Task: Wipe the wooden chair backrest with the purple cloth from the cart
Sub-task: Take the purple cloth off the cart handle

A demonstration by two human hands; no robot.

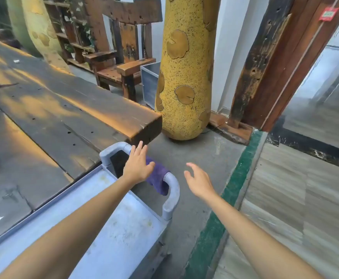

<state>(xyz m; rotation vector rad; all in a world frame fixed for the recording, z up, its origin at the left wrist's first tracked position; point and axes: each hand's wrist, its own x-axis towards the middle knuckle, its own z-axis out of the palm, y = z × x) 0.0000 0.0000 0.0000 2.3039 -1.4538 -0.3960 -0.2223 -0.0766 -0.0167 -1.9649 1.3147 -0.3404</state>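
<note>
**Left hand spread over the cloth, nothing gripped**

The left hand (137,167) is flat, palm down, fingers straight and splayed, over the near end of the purple cloth (158,179); whether the palm touches it cannot be told, and no finger curls round it. Its bare forearm runs back across the cart (124,228) toward the lower left corner.

The right hand (198,181) hangs in the air just right of the cloth, fingers loosely bent and apart, holding nothing. Its forearm stretches back to the lower right.

The cloth is draped over the cart's grey handle (171,200), one end hanging down past the bar. Beside the cart on the left lies a thick wooden slab (74,109). Well beyond the cart stands the wooden chair (122,49), its backrest upright, with a yellow column (184,77) to its right.
</note>
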